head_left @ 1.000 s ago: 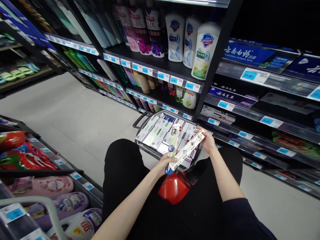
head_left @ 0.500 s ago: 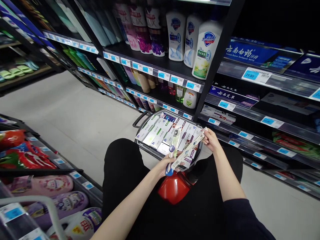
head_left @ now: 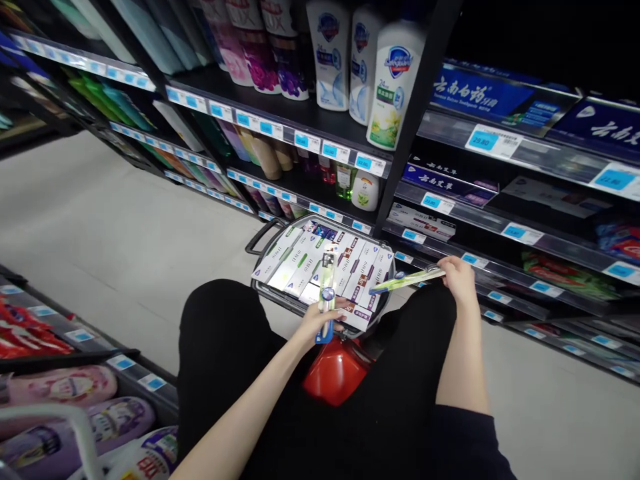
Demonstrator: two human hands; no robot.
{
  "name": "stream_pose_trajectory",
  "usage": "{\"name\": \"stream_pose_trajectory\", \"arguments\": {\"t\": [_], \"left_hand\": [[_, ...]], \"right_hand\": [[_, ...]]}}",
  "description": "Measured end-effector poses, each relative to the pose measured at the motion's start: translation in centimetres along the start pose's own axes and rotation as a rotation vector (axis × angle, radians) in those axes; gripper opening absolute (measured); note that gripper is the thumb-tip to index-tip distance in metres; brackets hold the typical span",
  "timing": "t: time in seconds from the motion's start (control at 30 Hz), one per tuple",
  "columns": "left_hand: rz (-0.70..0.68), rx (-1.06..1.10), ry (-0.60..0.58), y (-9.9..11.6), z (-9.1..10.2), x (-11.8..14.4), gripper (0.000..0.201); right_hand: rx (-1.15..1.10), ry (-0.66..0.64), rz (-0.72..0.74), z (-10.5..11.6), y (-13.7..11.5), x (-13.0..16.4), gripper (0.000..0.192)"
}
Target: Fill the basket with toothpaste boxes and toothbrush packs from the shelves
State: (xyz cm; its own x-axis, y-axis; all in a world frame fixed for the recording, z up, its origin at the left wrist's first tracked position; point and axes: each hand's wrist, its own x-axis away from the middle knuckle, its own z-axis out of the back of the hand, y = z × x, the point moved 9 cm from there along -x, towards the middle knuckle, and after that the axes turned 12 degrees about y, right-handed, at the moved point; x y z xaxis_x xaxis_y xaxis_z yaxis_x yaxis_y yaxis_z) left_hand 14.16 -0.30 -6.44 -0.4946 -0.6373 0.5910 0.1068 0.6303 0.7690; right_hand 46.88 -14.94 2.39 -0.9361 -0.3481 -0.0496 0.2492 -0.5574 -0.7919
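Note:
My left hand (head_left: 317,319) grips a packaged toothbrush (head_left: 327,293) by its blue lower end, held upright over a basket (head_left: 280,297) full of white toothpaste boxes (head_left: 320,263). My right hand (head_left: 457,279) holds a second flat toothbrush pack (head_left: 406,281) by one end, turned edge-on and pointing left, level with the basket's right rim. The two packs are apart. My black-trousered knees (head_left: 225,333) flank a red stool (head_left: 333,370) below the basket.
Dark shelves on the right carry toothpaste boxes (head_left: 483,97) and blue price tags (head_left: 493,141). Shelves ahead hold body-wash bottles (head_left: 395,83). Packaged goods (head_left: 75,393) fill a low rack at the left. Pale aisle floor (head_left: 110,227) stretches away to the left.
My right hand has drawn its toothbrush pack away from the left hand, rightward toward the shelves, turning it edge-on. The left hand keeps its pack. The view shifted slightly right.

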Motion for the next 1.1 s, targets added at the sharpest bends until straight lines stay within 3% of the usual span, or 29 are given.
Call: {"name": "stream_pose_trajectory", "arguments": {"t": [0.1, 0.2, 0.33, 0.53, 0.63, 1.1], "left_hand": [[0.016, -0.03, 0.065, 0.1, 0.3, -0.3, 0.048], [0.025, -0.08, 0.116, -0.1, 0.3, -0.5, 0.05], [0.017, -0.144, 0.157, -0.1, 0.3, -0.7, 0.053], [-0.001, -0.182, 0.158, -0.1, 0.0, -0.6, 0.058], [-0.019, -0.195, 0.142, -0.1, 0.0, -0.6, 0.058], [-0.039, -0.201, 0.131, 0.0, 0.0, -0.6, 0.054]], "right_hand": [[0.337, 0.116, 0.029, 1.6, -0.6, 1.0, 0.02], [0.516, 0.063, 0.034, -0.4, -1.5, 2.3, 0.022], [0.577, -0.056, 0.055, -3.0, -2.4, 3.1, 0.022], [0.574, -0.009, 0.101, -1.8, -4.4, 3.9, 0.022], [0.568, -0.029, 0.107, -2.2, -4.6, 4.2, 0.022], [0.649, -0.52, 0.055, -10.9, -0.4, 7.4, 0.028]]}}
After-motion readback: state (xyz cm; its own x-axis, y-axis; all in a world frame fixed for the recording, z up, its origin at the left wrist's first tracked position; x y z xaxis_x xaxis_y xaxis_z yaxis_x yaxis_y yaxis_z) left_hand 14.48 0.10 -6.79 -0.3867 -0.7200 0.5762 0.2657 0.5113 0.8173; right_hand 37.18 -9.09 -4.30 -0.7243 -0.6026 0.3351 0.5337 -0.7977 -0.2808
